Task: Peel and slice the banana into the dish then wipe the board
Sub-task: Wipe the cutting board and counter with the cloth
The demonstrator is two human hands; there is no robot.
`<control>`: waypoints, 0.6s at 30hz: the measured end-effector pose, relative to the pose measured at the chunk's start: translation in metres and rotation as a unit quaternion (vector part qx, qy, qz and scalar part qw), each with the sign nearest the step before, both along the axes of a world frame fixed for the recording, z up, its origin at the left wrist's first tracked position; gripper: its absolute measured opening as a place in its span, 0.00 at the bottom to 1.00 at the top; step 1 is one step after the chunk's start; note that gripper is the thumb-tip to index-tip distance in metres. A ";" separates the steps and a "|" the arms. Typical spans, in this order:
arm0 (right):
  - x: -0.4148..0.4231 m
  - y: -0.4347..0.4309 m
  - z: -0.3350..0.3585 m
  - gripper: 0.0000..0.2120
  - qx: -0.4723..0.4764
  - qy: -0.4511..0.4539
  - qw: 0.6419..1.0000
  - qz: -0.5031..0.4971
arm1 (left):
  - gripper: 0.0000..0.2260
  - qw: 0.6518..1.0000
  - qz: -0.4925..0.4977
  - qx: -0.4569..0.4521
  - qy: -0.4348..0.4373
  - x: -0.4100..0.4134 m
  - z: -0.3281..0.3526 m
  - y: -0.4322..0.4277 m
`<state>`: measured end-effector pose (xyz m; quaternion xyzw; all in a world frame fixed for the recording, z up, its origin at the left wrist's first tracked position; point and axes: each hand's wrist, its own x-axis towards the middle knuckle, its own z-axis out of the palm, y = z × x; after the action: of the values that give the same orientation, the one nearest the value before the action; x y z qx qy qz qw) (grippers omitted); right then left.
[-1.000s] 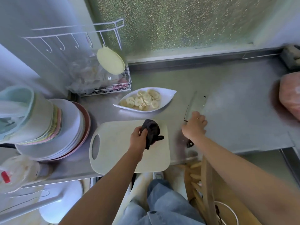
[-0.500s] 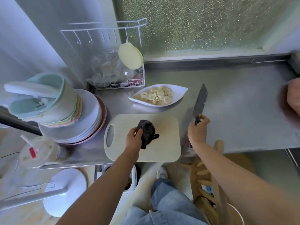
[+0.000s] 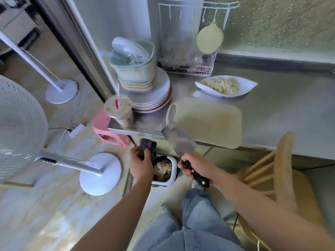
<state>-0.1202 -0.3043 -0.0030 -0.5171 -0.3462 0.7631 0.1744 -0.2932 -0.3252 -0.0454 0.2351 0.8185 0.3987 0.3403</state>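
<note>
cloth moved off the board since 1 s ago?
Yes. The left hand now holds the cloth nearer the person than the cutting board, past the front edge of the counter, above the bin.

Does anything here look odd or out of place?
The lidded plastic drink cup stands right at the corner of the steel counter, where it might be knocked off. The pale plastic cutting board also seems to overhang the counter's front edge.
</note>
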 end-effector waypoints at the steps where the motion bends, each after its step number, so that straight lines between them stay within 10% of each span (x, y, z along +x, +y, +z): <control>1: -0.008 -0.006 -0.004 0.03 -0.012 -0.017 1.000 0.022 | 0.10 1.000 -0.018 0.011 0.018 -0.005 0.000 -0.012; 7: -0.044 -0.026 -0.019 0.05 -0.099 -0.023 0.989 0.106 | 0.12 0.938 -0.309 0.085 0.131 -0.009 -0.017 -0.053; 18: -0.006 -0.034 -0.002 0.13 -0.133 0.073 0.959 0.240 | 0.09 0.944 -0.222 -0.083 0.227 -0.052 -0.042 -0.028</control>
<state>-0.1266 -0.3378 -0.0046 -0.3800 -0.3417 0.8576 -0.0591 -0.3452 -0.3530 -0.0877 0.4662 0.8313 0.1792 0.2439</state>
